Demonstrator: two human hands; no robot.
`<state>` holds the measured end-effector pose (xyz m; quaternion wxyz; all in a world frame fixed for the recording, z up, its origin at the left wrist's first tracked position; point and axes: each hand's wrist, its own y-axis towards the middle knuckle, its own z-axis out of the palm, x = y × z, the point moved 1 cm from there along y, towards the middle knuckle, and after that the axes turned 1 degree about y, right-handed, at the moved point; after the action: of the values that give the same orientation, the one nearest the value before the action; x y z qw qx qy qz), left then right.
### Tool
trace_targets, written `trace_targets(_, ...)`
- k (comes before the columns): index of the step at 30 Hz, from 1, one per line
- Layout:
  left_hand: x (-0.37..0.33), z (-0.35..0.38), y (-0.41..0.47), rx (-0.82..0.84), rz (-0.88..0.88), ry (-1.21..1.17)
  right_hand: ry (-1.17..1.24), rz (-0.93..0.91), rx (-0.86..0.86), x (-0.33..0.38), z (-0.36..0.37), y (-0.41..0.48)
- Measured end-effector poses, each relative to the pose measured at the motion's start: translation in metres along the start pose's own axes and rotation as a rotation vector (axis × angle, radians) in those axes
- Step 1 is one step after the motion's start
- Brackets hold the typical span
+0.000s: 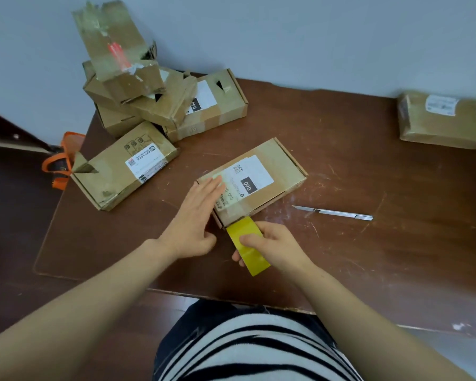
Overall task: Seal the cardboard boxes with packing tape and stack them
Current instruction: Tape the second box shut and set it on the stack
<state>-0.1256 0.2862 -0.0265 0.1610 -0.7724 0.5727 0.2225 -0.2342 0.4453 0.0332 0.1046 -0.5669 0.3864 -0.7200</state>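
Tape (242,229), gripped by right hand (278,246), meets near end of box (283,171). Flat left hand (197,218) presses box, lengthwise toward far-right corner of table (368,166).

A flat brown labelled box (254,182) lies closed in the middle of the worktop (368,174), its long axis running from 7 to 1 o'clock. A yellow tape roll (242,228) touches its near short end at 6 o'clock. A second box (124,166) lies at 9 o'clock. A leaning pile of boxes (160,105) stands at 11, and a blurred box (445,119) sits at 2.
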Motion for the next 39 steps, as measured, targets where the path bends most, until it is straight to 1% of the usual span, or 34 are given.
trace_targets(2,-0.005,0.007,-0.009,-0.014,0.030,0.012,0.026,-0.047,0.023,0.012,0.002,-0.012)
trace_targets(4,-0.015,0.006,-0.010,-0.128,0.018,-0.080,0.076,-0.107,0.066,0.029,0.007,-0.024)
trace_targets(6,-0.028,-0.003,-0.011,-0.266,-0.069,-0.229,0.125,-0.174,0.083,0.047,0.010,-0.030)
trace_targets(7,-0.033,-0.006,-0.012,-0.303,-0.131,-0.289,0.132,-0.209,0.085,0.056,0.011,-0.032)
trace_targets(9,-0.036,-0.009,-0.013,-0.322,-0.258,-0.334,0.118,-0.276,0.103,0.071,0.013,-0.029)
trace_targets(12,-0.028,-0.011,-0.011,-0.304,-0.401,-0.295,0.063,-0.323,0.106,0.080,0.021,-0.018)
trace_targets(15,-0.018,-0.018,-0.005,-0.322,-0.393,-0.329,-0.019,-0.300,0.032,0.072,0.023,-0.012)
trace_targets(17,-0.013,-0.021,-0.004,-0.299,-0.390,-0.344,-0.059,-0.242,-0.009,0.056,0.019,-0.013)
trace_targets(20,-0.009,-0.020,-0.004,-0.255,-0.442,-0.349,-0.049,-0.130,-0.039,0.034,0.014,-0.009)
trace_targets(22,-0.011,-0.024,-0.002,-0.218,-0.440,-0.358,-0.060,-0.100,-0.038,0.030,0.012,-0.001)
trace_targets(23,-0.012,-0.029,0.000,-0.164,-0.417,-0.376,-0.061,-0.096,-0.028,0.031,0.012,0.003)
trace_targets(24,-0.010,-0.035,0.001,-0.051,-0.396,-0.389,-0.061,-0.094,-0.015,0.033,0.013,0.007)
trace_targets(25,-0.007,-0.044,0.001,0.110,-0.381,-0.365,-0.065,-0.095,-0.001,0.034,0.013,0.009)
trace_targets(26,-0.005,-0.056,0.002,0.286,-0.370,-0.296,-0.075,-0.101,0.011,0.035,0.013,0.011)
trace_targets(27,-0.006,-0.068,0.004,0.390,-0.374,-0.218,-0.087,-0.106,0.018,0.036,0.012,0.012)
trace_targets(28,-0.008,-0.079,0.007,0.382,-0.395,-0.165,-0.093,-0.109,0.021,0.036,0.012,0.013)
trace_targets(29,-0.013,-0.086,0.013,0.278,-0.416,-0.153,-0.092,-0.109,0.024,0.035,0.012,0.015)
trace_targets(30,-0.021,-0.086,0.021,0.141,-0.413,-0.134,-0.082,-0.110,0.028,0.035,0.012,0.016)
trace_targets(31,-0.030,-0.082,0.029,0.051,-0.380,-0.052,-0.069,-0.113,0.033,0.035,0.013,0.018)
trace_targets(32,-0.039,-0.073,0.036,0.041,-0.334,0.081,-0.058,-0.116,0.034,0.034,0.013,0.018)
trace_targets(33,-0.045,-0.063,0.042,0.105,-0.286,0.201,-0.050,-0.116,0.032,0.034,0.013,0.019)
trace_targets(34,-0.048,-0.053,0.046,0.204,-0.257,0.274,-0.037,-0.111,0.031,0.032,0.012,0.019)
trace_targets(35,-0.047,-0.049,0.048,0.289,-0.254,0.299,-0.017,-0.108,0.033,0.030,0.012,0.018)
trace_targets(36,-0.044,-0.048,0.049,0.331,-0.266,0.283,-0.002,-0.110,0.039,0.029,0.011,0.018)
trace_targets(37,-0.042,-0.048,0.046,0.336,-0.288,0.253,0.002,-0.113,0.051,0.028,0.010,0.017)
trace_targets(39,-0.040,-0.050,0.042,0.287,-0.300,0.252,-0.003,-0.121,0.065,0.029,0.011,0.017)
